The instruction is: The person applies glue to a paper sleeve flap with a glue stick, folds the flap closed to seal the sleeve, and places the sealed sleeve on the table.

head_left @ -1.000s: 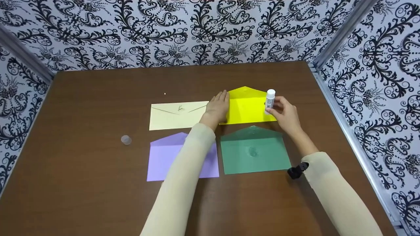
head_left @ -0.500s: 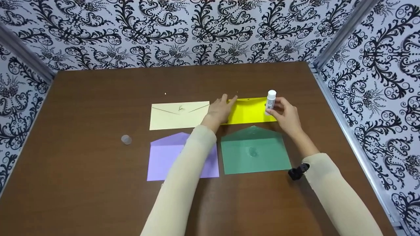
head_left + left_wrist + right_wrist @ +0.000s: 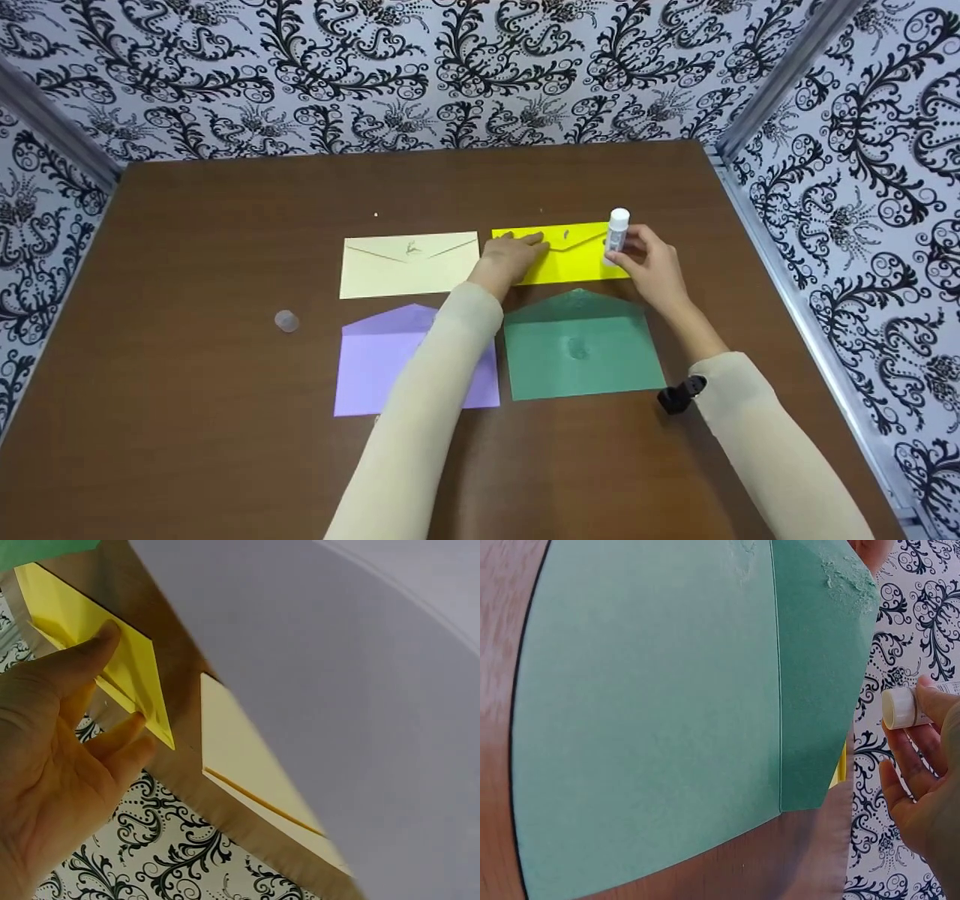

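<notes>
The yellow envelope point(image 3: 581, 264) lies at the back right of the group, its flap folded down over the front. My left hand point(image 3: 510, 259) rests on its left part, fingertips at the flap, covering that end; in the left wrist view the thumb point(image 3: 109, 637) lies over the yellow paper. At the envelope's right end my right hand point(image 3: 656, 264) pinches a white glue stick point(image 3: 617, 229) held upright between thumb and fingers. The right wrist view shows the white end of this glue stick point(image 3: 901, 706).
A green envelope point(image 3: 577, 375) with its flap up and glue smears lies nearest the yellow one. Left of it is a purple envelope point(image 3: 371, 375), partly under my left sleeve. A cream envelope point(image 3: 405, 274) lies folded behind that. A small translucent cap point(image 3: 286, 321) sits farther left.
The yellow flap, raised a second ago, has come down toward me onto the envelope. My left hand moved slightly right and nearer with it. My right hand keeps the glue stick in place.
</notes>
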Available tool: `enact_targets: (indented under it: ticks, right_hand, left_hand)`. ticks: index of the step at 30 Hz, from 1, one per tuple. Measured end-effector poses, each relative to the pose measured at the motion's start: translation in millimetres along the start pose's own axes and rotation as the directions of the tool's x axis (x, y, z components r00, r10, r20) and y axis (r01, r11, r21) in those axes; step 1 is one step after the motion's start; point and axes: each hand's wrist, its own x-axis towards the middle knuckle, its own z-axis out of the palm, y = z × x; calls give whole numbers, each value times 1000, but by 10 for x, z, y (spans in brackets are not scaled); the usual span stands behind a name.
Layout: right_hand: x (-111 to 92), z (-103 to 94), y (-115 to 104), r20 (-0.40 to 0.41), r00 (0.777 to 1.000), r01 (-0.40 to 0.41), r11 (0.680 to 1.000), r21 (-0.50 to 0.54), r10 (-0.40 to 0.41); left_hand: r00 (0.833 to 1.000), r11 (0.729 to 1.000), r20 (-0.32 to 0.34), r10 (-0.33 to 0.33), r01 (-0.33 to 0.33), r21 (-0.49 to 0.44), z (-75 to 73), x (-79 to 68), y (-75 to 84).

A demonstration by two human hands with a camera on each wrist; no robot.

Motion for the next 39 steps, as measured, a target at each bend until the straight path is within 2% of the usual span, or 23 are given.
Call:
enact_targets:
  ticks: [9, 15, 18, 23, 29, 32, 39]
  right_hand:
    - [-4, -1, 16, 2, 1000, -7, 1000, -1, 7]
    - [-2, 17, 33, 14, 999, -30, 1000, 1, 30]
    - [-6, 17, 32, 21, 999, -37, 999, 2, 37]
    - [-10, 11, 37, 24, 999, -40, 999, 0, 40]
    - [-8, -6, 40, 19, 999, -30, 1000, -6, 30]
    - [-12, -14, 37, 17, 999, -28, 1000, -7, 28]
    - [-27, 3, 49, 16, 999, -34, 999, -4, 34]
  left_hand:
    - [999, 999, 39, -29, 30, -25, -56, 33, 100]
    - [989, 995, 114, -93, 88, 49, -131, 62, 225]
    - [984, 989, 144, -103, 86, 120, -168, 72, 276]
    - [990, 984, 134, -47, 22, 177, -165, 72, 277]
    - [996, 988, 88, 35, -48, 145, -116, 63, 235]
    - [996, 989, 59, 59, -66, 132, -78, 100, 239]
    - [996, 993, 49, 68, -73, 96, -14, 151, 266]
